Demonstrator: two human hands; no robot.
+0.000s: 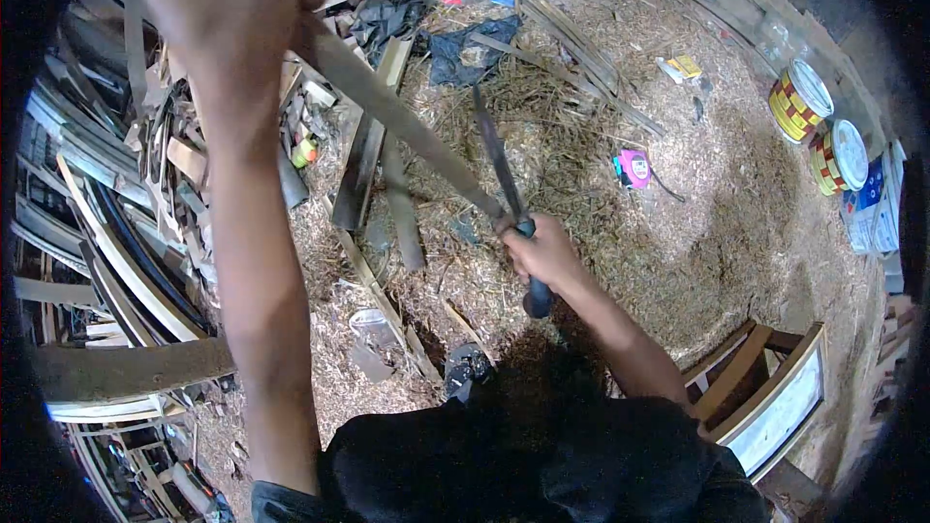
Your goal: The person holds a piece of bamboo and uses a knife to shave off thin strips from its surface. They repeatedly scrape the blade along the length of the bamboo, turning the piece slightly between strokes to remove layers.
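My left hand [228, 0], raised high at the upper left and blurred, is closed around the upper end of a long flat wooden strip [392, 116]. The strip slants down to the right, and its lower end meets my right hand [550, 254]. My right hand is wrapped around the dark green and black handle of a long-bladed knife [496, 150]. Its dark blade points away from me, beside the strip's lower end. Whether the right fingers also pinch the strip is hard to tell.
Shavings cover the floor, with loose boards [373, 136] ahead. Stacked wood [126, 223] crowds the left. A pink tape measure [635, 169] lies right of centre. Paint buckets [802, 102] stand at the far right. A wooden frame [760, 387] sits at the lower right.
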